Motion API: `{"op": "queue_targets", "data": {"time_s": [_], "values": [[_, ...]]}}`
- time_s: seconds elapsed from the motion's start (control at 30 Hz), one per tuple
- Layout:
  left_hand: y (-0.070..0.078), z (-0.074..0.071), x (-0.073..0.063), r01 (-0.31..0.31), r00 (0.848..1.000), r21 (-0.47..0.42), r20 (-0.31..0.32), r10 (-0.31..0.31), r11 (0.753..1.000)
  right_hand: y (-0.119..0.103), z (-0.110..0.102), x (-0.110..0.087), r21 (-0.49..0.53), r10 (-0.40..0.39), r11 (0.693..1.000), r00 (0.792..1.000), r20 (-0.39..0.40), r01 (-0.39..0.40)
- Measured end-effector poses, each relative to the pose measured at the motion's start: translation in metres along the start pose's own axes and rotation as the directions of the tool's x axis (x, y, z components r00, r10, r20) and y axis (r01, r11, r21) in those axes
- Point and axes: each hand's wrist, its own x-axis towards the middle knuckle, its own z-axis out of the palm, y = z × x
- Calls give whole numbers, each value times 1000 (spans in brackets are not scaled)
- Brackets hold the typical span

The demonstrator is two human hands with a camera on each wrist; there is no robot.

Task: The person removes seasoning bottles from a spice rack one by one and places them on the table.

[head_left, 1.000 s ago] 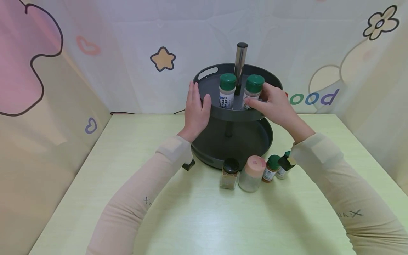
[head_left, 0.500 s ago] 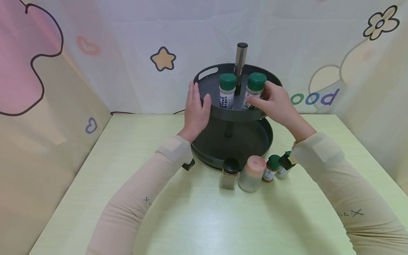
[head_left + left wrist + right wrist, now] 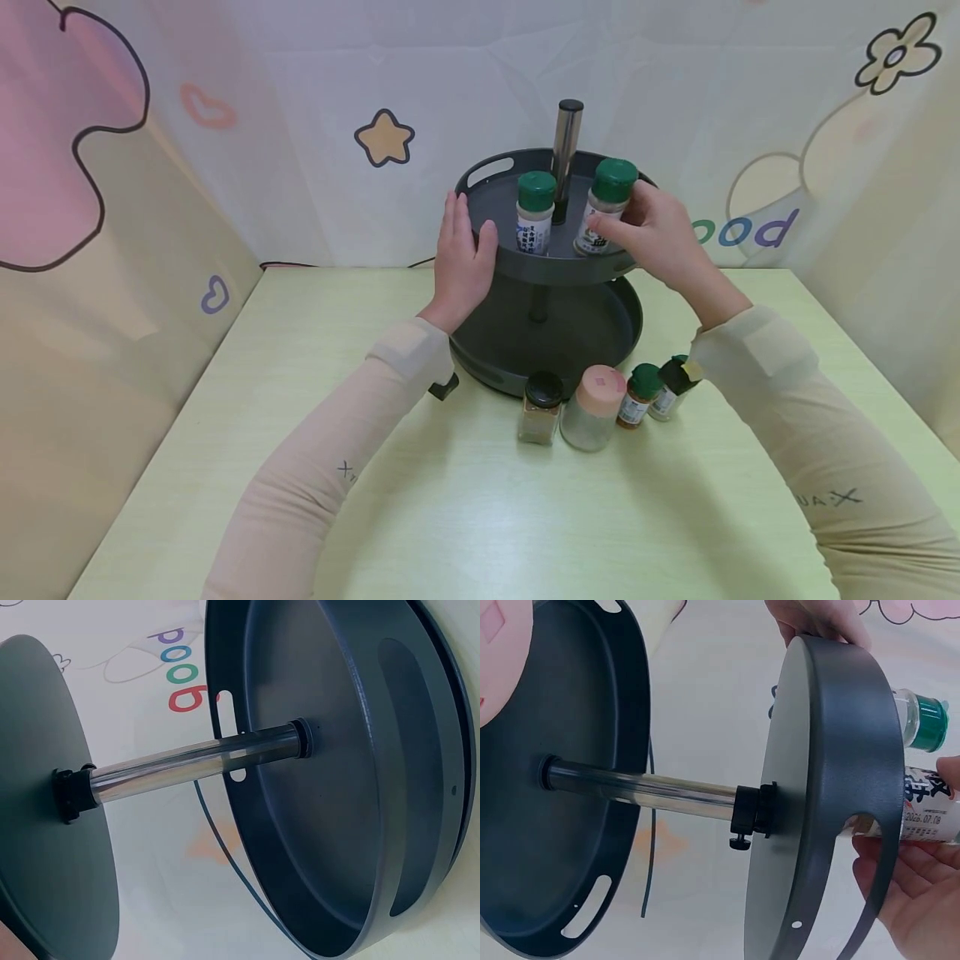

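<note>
A two-tier black round rack has an upper tray and a lower tray on a metal pole. My left hand rests against the upper tray's left rim, fingers straight up. At the tray's right side, my right hand grips a green-capped seasoning bottle between thumb and fingers. That bottle leans to the right, its base low inside the rim. In the right wrist view its printed label shows above the rim. A second green-capped bottle stands upright to its left.
In front of the lower tray stand a black-lidded square jar, a pink-lidded jar and a small green-capped bottle. Another green-capped bottle is partly hidden by the right wrist's camera. A patterned curtain hangs behind the table.
My right hand has shifted right and slightly up, and the bottle in it has gone from nearly upright to leaning right. My left hand stays in place.
</note>
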Motion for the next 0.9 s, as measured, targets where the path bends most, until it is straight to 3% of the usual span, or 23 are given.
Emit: {"op": "queue_targets", "data": {"time_s": [0.9], "values": [[-1, 1, 1, -1, 1000, -8, 1, 1, 1000, -8, -10, -2, 102, -10, 995, 999, -49, 15]]}}
